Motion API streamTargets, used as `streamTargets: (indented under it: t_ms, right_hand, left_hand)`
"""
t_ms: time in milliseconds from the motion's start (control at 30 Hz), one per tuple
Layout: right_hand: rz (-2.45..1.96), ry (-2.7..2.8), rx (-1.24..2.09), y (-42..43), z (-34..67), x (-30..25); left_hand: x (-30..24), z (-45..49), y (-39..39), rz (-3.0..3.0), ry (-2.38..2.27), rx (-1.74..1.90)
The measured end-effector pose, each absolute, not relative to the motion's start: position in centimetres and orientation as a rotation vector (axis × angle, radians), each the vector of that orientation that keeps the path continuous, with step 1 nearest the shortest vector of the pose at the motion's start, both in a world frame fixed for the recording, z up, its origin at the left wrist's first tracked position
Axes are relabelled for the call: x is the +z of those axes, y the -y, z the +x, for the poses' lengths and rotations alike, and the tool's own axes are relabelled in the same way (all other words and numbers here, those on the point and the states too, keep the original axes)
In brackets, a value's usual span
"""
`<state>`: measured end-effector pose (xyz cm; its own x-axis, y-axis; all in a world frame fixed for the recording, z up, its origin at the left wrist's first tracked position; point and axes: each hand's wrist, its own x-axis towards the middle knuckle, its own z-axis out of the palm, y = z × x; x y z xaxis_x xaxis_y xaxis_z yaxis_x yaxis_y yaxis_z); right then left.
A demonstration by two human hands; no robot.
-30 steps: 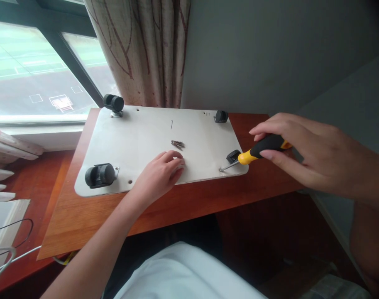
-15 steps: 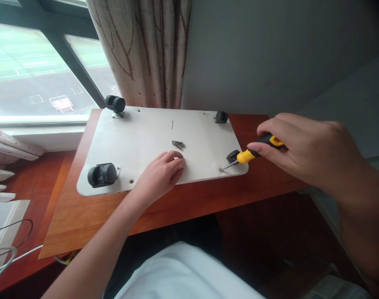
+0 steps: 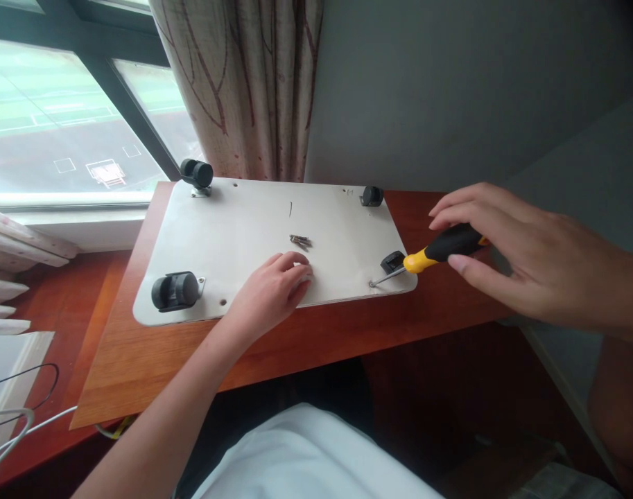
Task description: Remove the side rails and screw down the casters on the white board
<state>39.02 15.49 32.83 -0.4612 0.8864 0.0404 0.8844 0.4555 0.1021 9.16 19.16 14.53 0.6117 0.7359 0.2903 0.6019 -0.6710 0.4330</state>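
A white board (image 3: 243, 229) lies flat on a wooden table (image 3: 154, 360), with black caster wheels at its corners (image 3: 175, 291). My left hand (image 3: 272, 291) rests on the board's near edge, fingers curled down and holding nothing I can see. My right hand (image 3: 508, 253) grips a yellow-and-black screwdriver (image 3: 435, 253). Its tip sits on a screw (image 3: 371, 283) at the board's near right corner, beside a small black caster (image 3: 392, 261). A few loose screws (image 3: 299, 240) lie mid-board, just beyond my left fingers.
Two more casters stand at the board's far corners (image 3: 196, 173) (image 3: 372, 196). A patterned curtain (image 3: 243, 90) and a window (image 3: 61, 118) are behind the table, a grey wall to the right. White cables (image 3: 14, 416) hang at the lower left.
My right hand's fingers shifted their hold round the screwdriver handle, closing over it and then spreading again; the tip stayed on the corner screw. My left hand has not moved.
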Motion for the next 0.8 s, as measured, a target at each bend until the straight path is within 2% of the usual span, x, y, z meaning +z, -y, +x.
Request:
streamTargets:
  t_ms: [67,200,233,400,600,733,800]
  right_hand:
    - [1.575,-2.731,0.115,-15.51,39.16,32.96]
    - [1.730,-2.627,0.516,-15.72,39.04,32.54]
    - [1.745,-2.599,0.502,-15.72,39.03,32.51]
    - [1.587,-2.734,0.030,-15.42,39.24,32.93]
    - [1.811,-2.605,0.428,-15.74,39.00,32.22]
    - [1.635,-2.691,0.105,-15.43,39.30,32.65]
    - [1.603,-2.726,0.088,-15.36,39.33,32.80]
  left_hand:
    - [14.50,9.14,-19.16,2.549,-1.088,0.651]
    - [14.47,9.14,-19.14,2.545,-1.094,0.654]
    - [14.47,9.14,-19.13,2.545,-1.094,0.653]
    - [14.49,9.12,-19.17,2.542,-1.086,0.651]
    - [14.54,9.09,-19.18,2.533,-1.088,0.661]
    - [14.46,9.07,-19.16,2.525,-1.084,0.664]
    - [14.41,9.07,-19.14,2.527,-1.087,0.658]
